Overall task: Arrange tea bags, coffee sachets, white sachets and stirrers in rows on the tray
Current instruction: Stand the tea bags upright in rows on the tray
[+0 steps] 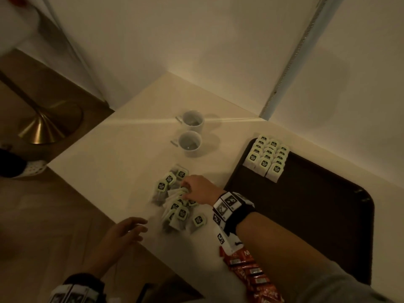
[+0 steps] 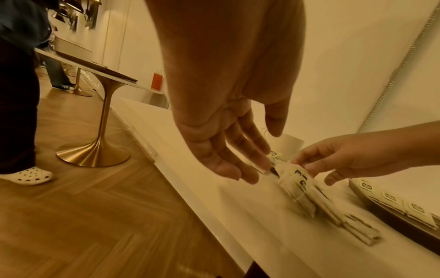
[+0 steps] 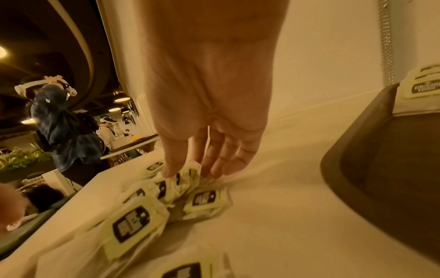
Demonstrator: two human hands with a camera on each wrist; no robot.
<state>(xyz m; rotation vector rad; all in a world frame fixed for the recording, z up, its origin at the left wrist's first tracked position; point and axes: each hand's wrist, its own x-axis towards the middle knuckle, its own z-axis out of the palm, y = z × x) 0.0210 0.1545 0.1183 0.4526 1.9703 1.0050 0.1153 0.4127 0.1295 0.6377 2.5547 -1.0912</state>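
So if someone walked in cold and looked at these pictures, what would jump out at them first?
Probably the right hand, its fingers pinching a few bags out of the loose pile of tea bags on the white table. Next, the neat rows of tea bags at the far corner of the dark tray. The left hand hovers open at the table's edge.

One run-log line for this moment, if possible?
right hand: fingers pinch tea bags in loose pile | left hand: open, beside pile | tray: tea bag rows at far corner
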